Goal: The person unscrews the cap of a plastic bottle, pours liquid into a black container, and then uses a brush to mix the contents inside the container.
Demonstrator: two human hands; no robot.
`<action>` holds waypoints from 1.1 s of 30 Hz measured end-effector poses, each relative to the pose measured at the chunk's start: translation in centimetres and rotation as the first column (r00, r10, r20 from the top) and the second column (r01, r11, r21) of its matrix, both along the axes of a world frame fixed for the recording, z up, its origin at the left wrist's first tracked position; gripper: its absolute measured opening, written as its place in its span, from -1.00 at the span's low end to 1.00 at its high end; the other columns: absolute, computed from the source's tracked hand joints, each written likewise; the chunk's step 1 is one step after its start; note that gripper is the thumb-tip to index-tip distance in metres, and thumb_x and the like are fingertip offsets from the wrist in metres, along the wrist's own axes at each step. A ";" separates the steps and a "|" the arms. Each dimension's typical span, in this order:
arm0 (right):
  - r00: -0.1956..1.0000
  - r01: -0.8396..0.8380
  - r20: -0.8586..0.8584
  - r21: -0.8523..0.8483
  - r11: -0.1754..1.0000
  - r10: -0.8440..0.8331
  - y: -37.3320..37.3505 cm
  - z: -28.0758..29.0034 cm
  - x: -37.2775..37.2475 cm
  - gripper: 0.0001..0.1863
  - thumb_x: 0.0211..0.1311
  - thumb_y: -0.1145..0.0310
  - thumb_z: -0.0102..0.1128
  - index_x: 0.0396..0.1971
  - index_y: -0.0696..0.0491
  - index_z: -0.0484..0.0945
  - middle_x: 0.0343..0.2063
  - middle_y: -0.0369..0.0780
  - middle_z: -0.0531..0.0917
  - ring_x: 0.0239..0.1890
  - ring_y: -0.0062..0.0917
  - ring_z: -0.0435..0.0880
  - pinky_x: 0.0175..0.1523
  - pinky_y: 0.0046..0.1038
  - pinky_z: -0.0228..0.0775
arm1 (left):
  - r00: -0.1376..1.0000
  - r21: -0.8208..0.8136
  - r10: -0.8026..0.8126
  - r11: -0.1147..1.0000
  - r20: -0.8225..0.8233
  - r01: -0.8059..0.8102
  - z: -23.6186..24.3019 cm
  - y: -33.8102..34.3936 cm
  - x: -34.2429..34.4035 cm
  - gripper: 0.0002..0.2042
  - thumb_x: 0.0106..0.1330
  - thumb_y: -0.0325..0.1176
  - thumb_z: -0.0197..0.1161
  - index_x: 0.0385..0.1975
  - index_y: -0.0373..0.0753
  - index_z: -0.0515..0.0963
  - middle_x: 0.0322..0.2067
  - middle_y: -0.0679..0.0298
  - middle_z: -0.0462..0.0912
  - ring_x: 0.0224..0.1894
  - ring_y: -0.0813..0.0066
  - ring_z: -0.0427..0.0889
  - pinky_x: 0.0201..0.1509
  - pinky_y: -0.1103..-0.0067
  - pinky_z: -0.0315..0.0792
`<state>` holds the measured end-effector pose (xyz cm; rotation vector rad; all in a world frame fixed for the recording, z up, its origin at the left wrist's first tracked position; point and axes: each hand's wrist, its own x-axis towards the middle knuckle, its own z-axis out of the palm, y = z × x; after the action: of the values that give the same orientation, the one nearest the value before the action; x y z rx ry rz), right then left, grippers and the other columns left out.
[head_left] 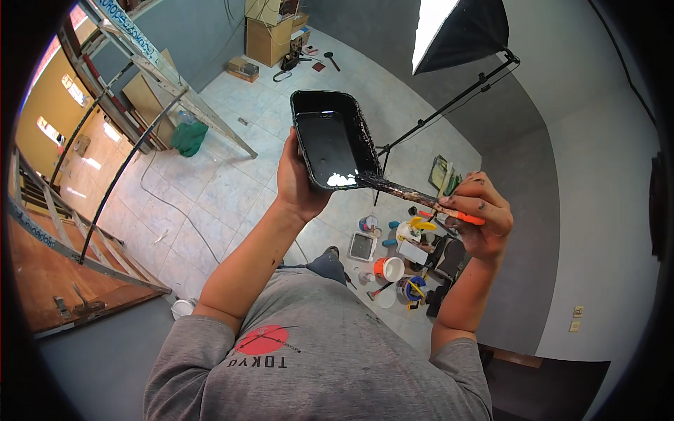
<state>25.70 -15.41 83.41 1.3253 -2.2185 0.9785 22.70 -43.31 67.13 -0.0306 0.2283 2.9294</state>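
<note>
My left hand (298,179) is wrapped round the underside and left wall of a black plastic paint tray (303,102). A pool of dark, glossy paint (326,144) lies inside, reflecting light. In my right hand (481,210) is a paintbrush (411,193) with an orange handle end and a long shaft crusted in dried paint. Its dark bristle end rests at the tray's lower right corner. Paint specks mark my right fingers. Both hands are raised in front of me, well above the tiled floor.
At left stands an aluminium ladder (210,126) with a green bag (188,139) beside it. A softbox light (467,35) on a black stand is at upper right. Below my right hand, an orange-and-white bucket (388,269) and several tools crowd the floor. Cardboard boxes (269,41) sit farther off.
</note>
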 end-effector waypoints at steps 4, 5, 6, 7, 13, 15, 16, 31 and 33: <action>1.000 0.006 0.005 -0.029 1.000 -0.006 0.6 0.0 -0.1 -0.67 0.02 0.34 0.62 -0.19 0.15 0.84 -0.37 -0.20 0.72 -0.36 -0.40 0.61 -0.14 -0.33 0.38 | 1.000 -0.029 0.025 0.999 0.008 -0.024 0.0 0.2 -0.1 -0.42 0.73 0.20 -0.18 0.35 -0.07 0.57 0.23 0.27 0.73 0.25 0.23 0.72 0.43 0.18 0.53; 1.000 0.007 0.011 -0.049 0.999 -0.006 0.8 -0.1 -0.2 -0.68 0.05 0.35 0.62 -0.19 0.17 0.84 -0.36 -0.18 0.73 -0.36 -0.40 0.61 -0.14 -0.34 0.39 | 1.000 -0.019 0.026 0.999 0.006 -0.025 0.0 0.2 -0.1 -0.42 0.72 0.20 -0.18 0.35 -0.06 0.58 0.22 0.27 0.73 0.25 0.23 0.72 0.43 0.18 0.54; 1.000 0.007 0.017 -0.068 0.998 -0.006 1.0 -0.2 -0.2 -0.69 0.07 0.35 0.62 -0.20 0.18 0.83 -0.35 -0.16 0.73 -0.35 -0.40 0.60 -0.14 -0.34 0.39 | 1.000 -0.009 0.027 1.000 0.005 -0.027 0.0 0.2 -0.1 -0.42 0.72 0.20 -0.17 0.35 -0.06 0.58 0.22 0.27 0.73 0.25 0.23 0.72 0.43 0.18 0.54; 1.000 0.008 0.023 -0.088 0.996 -0.006 1.2 -0.3 -0.3 -0.69 0.09 0.35 0.62 -0.21 0.20 0.82 -0.35 -0.15 0.74 -0.35 -0.40 0.60 -0.14 -0.35 0.40 | 1.000 -0.011 0.025 1.000 0.018 -0.025 0.1 0.1 0.0 -0.42 0.72 0.21 -0.17 0.35 -0.06 0.58 0.22 0.27 0.73 0.25 0.23 0.72 0.43 0.18 0.54; 0.999 0.030 0.026 -0.296 0.955 -0.023 0.4 -2.0 -1.6 -0.78 0.31 0.50 0.49 -0.14 0.30 0.75 -0.28 -0.09 0.75 -0.25 -0.48 0.59 -0.14 -0.42 0.41 | 0.999 -0.013 0.025 1.000 0.025 -0.024 -0.1 -0.1 0.0 -0.41 0.72 0.21 -0.17 0.36 -0.08 0.57 0.24 0.26 0.73 0.26 0.23 0.72 0.44 0.19 0.53; 0.985 0.123 0.161 -0.407 0.905 -0.061 -0.4 -3.3 -1.8 -0.83 0.39 0.58 0.40 -0.10 0.32 0.73 -0.26 -0.10 0.75 -0.22 -0.53 0.59 -0.14 -0.49 0.40 | 0.999 0.005 0.032 0.999 0.012 -0.032 -0.2 -0.1 0.0 -0.40 0.72 0.21 -0.17 0.36 -0.09 0.56 0.24 0.24 0.72 0.26 0.22 0.71 0.44 0.18 0.53; 0.971 0.172 0.229 -0.455 0.874 -0.072 -1.0 -3.9 -2.0 -0.86 0.43 0.61 0.36 -0.08 0.32 0.72 -0.24 -0.10 0.75 -0.20 -0.55 0.58 -0.13 -0.53 0.39 | 0.999 0.000 0.035 0.999 0.003 -0.035 -0.2 -0.1 0.1 -0.40 0.72 0.21 -0.17 0.37 -0.10 0.56 0.24 0.23 0.72 0.26 0.22 0.71 0.44 0.18 0.53; 0.796 0.444 0.532 -0.189 0.876 -0.289 -7.5 -4.8 -5.0 -0.88 0.48 0.41 0.47 -0.20 0.16 0.77 -0.52 -0.40 0.59 -0.47 -0.76 0.43 -0.36 -0.58 0.17 | 0.992 -0.012 -0.061 0.998 -0.107 0.060 -2.3 0.9 2.3 -0.39 0.72 0.21 -0.15 0.44 -0.10 0.52 0.31 0.19 0.69 0.29 0.21 0.70 0.47 0.20 0.54; 0.896 0.347 0.365 -0.217 0.912 -0.254 -7.5 -4.0 -5.1 -0.89 0.40 0.43 0.51 -0.19 0.13 0.78 -0.45 -0.34 0.62 -0.42 -0.65 0.49 -0.31 -0.54 0.22 | 0.996 -0.050 -0.060 0.997 -0.073 0.057 -1.8 1.0 2.8 -0.38 0.72 0.22 -0.16 0.46 -0.11 0.50 0.32 0.16 0.68 0.31 0.20 0.70 0.48 0.19 0.53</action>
<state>20.59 -22.90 79.41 0.7010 -2.3189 1.4049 25.52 -42.34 65.38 0.0765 0.3051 2.8693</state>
